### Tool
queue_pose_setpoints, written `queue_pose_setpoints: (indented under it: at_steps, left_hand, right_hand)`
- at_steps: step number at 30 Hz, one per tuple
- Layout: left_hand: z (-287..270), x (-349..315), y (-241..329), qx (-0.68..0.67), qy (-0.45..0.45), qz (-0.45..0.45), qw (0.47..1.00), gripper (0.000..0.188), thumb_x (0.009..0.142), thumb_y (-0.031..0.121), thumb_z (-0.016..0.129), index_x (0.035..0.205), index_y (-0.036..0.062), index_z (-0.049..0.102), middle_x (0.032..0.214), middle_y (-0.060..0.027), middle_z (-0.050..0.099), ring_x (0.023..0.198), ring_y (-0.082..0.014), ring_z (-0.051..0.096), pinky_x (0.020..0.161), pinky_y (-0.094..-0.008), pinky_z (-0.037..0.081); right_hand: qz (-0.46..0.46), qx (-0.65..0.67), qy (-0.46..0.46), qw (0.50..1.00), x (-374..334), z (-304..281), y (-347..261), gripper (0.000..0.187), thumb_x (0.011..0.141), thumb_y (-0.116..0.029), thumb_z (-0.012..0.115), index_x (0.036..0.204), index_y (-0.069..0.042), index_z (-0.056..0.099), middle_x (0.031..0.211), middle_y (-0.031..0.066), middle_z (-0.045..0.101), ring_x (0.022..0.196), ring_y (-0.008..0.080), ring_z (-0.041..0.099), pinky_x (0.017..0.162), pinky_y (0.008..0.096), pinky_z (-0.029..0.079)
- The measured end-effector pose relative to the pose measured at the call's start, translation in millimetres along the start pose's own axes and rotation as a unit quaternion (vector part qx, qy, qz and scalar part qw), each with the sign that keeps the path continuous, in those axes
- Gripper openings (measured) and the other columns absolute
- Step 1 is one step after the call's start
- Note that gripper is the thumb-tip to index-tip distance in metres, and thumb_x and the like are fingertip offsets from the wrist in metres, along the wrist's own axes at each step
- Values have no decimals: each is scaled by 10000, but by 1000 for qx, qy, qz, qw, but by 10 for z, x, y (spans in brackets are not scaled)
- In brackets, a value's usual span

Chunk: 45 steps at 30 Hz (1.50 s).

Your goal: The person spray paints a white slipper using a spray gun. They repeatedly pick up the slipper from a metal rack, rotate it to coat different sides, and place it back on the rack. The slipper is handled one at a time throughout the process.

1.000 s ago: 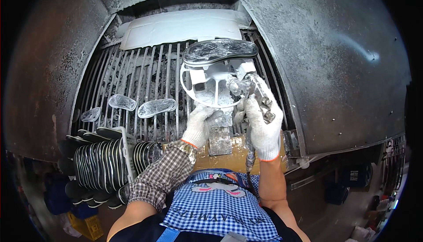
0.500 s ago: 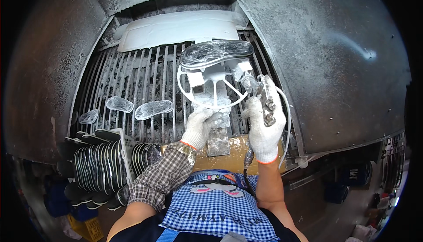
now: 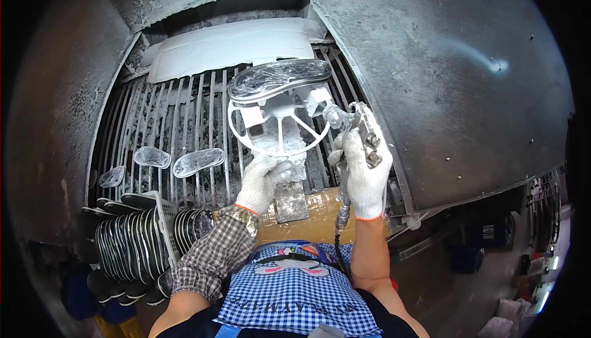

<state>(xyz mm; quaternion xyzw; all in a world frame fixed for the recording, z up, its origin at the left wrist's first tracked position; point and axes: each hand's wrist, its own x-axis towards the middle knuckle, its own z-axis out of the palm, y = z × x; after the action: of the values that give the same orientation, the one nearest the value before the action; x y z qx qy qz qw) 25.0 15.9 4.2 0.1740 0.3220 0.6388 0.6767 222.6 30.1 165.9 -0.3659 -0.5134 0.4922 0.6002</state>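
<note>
Lettering (image 3: 253, 302) on apron (image 3: 292, 292), right grip (image 3: 366, 169) snug around spray gun (image 3: 337, 116), left grip (image 3: 258, 182) by wheel (image 3: 281, 109), closure unclear

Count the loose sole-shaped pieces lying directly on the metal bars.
3: the left piece near the left side of the bars, the middle piece higher up, and the right piece nearest the spoked wheel, which may hide others.

Left glove (image 3: 255, 185): white, orange hem
Right glove (image 3: 366, 183): white, orange hem
Sleeve (image 3: 206, 257): brown-and-white check
Apron (image 3: 295, 298): blue-and-white gingham
Spray gun (image 3: 373, 140): silvery grey
Wheel-shaped stand (image 3: 280, 108): white
Upper sole (image 3: 280, 78): black, streaked grey, pale rim
Three soles (image 3: 198, 163) toward grate's (image 3: 212, 101) near left corner: streaky silver-grey
</note>
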Motion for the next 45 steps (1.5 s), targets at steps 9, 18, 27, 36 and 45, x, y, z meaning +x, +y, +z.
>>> queue_pose_setpoints:
  at_steps: [9, 18, 27, 36, 45]
  left_hand:
    - [2, 22, -28, -11, -12, 16, 1000, 479, 1023, 139, 593, 1469, -26, 539, 1374, -171, 674, 1182, -289, 696, 1025, -427, 590]
    - [90, -56, 145, 3, -8, 14, 1000, 466, 1035, 152, 559, 1454, -51, 543, 1359, -191, 675, 1174, -303, 699, 1041, -437, 585]
    - [-241, -36, 273, -22, 12, 15, 1000, 436, 1032, 166, 603, 1416, -39, 570, 1265, -186, 708, 1151, -317, 710, 982, -430, 605]
    - [-437, 48, 459, -37, 71, 65, 995, 401, 1028, 146, 588, 1397, -10, 562, 1220, -175, 729, 1113, -299, 723, 940, -439, 606]
    - [-240, -7, 156, -49, 13, 13, 999, 490, 999, 221, 642, 1441, 25, 561, 1212, -141, 719, 1066, -291, 710, 953, -459, 590]
  right_hand:
    - [-73, -109, 56, 990, 26, -80, -2, 551, 1048, -47, 650, 1555, 68, 469, 1125, 78, 731, 755, 73, 638, 674, 231, 534]
    - [-43, -55, 31, 997, -12, -86, -86, 512, 1087, -140, 643, 1548, 23, 492, 905, 39, 662, 725, 68, 607, 650, 226, 540]
    - [-51, -89, 77, 992, 8, -233, -152, 506, 1089, -136, 636, 1540, 46, 496, 904, 41, 685, 698, 60, 602, 620, 224, 524]
    - [-22, -44, 51, 997, -228, -366, -275, 494, 1081, -95, 614, 1540, 40, 494, 1032, 74, 699, 749, 70, 621, 669, 221, 543]
    - [-22, -38, 47, 998, -390, -440, -331, 492, 1070, -84, 627, 1524, 60, 502, 1078, 86, 703, 831, 78, 631, 728, 241, 553]
